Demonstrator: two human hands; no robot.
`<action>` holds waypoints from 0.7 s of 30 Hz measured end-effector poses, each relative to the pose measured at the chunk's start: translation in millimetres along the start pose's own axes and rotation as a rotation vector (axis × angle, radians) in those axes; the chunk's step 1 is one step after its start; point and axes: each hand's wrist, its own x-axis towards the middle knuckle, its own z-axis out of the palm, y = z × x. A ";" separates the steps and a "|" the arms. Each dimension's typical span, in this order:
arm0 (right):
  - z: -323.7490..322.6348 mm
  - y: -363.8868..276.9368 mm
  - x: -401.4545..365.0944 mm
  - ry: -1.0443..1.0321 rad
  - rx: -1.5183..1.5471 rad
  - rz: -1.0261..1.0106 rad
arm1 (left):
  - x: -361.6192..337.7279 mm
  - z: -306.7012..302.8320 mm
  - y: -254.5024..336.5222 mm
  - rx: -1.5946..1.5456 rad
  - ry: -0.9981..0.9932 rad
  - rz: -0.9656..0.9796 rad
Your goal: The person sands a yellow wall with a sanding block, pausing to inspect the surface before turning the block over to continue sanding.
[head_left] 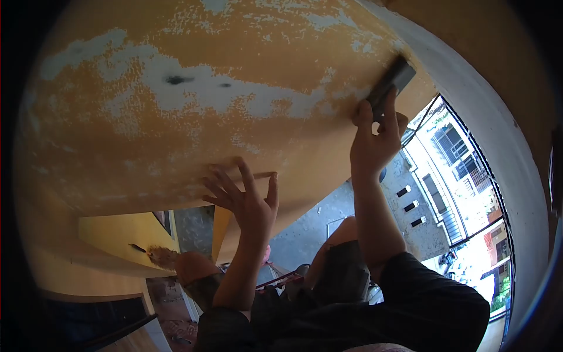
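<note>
My right hand (375,138) is raised and grips a dark flat scraper (392,84), its blade pressed against an orange-painted surface (176,146) overhead. White patches (199,88) show where the orange paint is gone. My left hand (243,196) is open with fingers spread, fingertips resting on the orange surface below and left of the scraper. It holds nothing. Both arms reach up from dark sleeves (422,299).
A white edge (469,94) borders the orange surface on the right. Beyond it a window (463,193) shows buildings outside. A yellow wall section with a scraped brown spot (163,256) lies lower left. My knees (340,234) and a grey floor are visible below.
</note>
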 end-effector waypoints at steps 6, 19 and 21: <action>-3.0 2.7 4.5 -0.011 -0.004 -0.079 | 0.1 0.5 1.0 0.063 0.026 0.038; -4.9 7.5 -27.9 -0.097 -0.038 -0.056 | 2.1 -1.2 -3.7 0.001 0.011 0.033; -1.6 11.6 -5.1 -0.042 0.014 -0.050 | -0.2 2.3 -1.9 0.020 0.047 0.039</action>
